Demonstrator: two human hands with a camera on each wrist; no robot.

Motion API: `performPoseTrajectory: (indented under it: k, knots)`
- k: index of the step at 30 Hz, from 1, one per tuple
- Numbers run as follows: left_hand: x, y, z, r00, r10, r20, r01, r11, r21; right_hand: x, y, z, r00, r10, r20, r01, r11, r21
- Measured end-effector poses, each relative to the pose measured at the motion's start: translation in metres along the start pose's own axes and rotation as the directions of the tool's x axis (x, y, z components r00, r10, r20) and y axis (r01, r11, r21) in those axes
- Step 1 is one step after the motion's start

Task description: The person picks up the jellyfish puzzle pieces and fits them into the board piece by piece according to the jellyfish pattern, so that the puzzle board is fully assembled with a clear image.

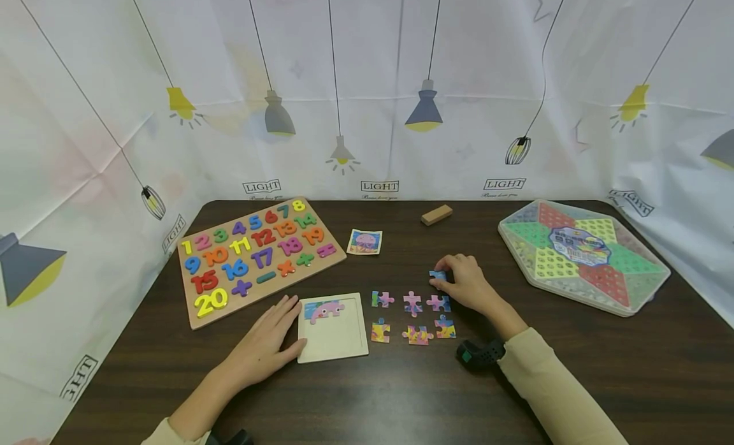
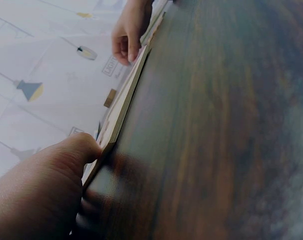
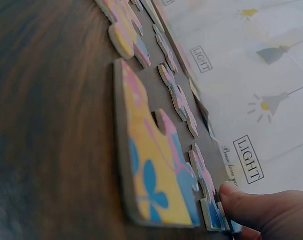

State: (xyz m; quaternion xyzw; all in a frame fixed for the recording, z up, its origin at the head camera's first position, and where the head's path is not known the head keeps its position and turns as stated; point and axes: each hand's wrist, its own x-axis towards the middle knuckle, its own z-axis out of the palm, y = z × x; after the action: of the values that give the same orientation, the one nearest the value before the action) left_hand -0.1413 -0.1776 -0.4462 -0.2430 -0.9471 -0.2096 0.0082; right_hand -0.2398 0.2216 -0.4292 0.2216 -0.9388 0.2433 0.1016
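My left hand (image 1: 266, 340) lies on the table with its fingers extended, touching the left edge of a pale wooden puzzle tray (image 1: 332, 344). In the left wrist view its thumb (image 2: 74, 152) is against the tray's edge. A pink and blue joined section (image 1: 323, 310) fills the tray's upper left. To the right, my right hand (image 1: 467, 282) pinches a blue puzzle piece (image 1: 438, 275) between thumb and fingers. Several loose puzzle pieces lie in two rows between tray and hand, including a yellow corner piece (image 3: 154, 185) close in the right wrist view.
A wooden number board (image 1: 260, 266) stands at the back left. Behind the pieces lie a small picture card (image 1: 364, 241) and a wooden block (image 1: 437, 215). A hexagonal board game (image 1: 585, 257) sits at the right. A printed cloth hangs behind the table.
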Motion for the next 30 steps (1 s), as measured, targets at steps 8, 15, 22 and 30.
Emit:
performPoseTrajectory:
  k: [8, 15, 22, 30]
  knots:
    - [0.0002, -0.0001, 0.0003, 1.000, 0.002, -0.003, -0.002, 1.000, 0.005, 0.0003, -0.0004, -0.0001, 0.999, 0.034, 0.003, -0.034, 0.997, 0.066]
    - [0.0004, -0.0008, 0.0005, 1.000, 0.003, -0.003, -0.003, 1.000, 0.005, -0.0015, -0.0026, -0.0006, 0.996, 0.084, 0.013, -0.085, 0.991, 0.105]
    - [0.0001, -0.0008, 0.0004, 1.000, 0.008, -0.003, -0.008, 1.000, 0.003, -0.0019, -0.0038, 0.0001, 0.994, 0.111, -0.011, -0.108, 0.985, 0.134]
    - [0.0000, -0.0003, -0.0002, 1.000, 0.008, -0.004, -0.008, 1.000, 0.002, -0.0003, -0.0081, -0.0006, 0.991, 0.137, -0.012, -0.133, 0.978, 0.162]
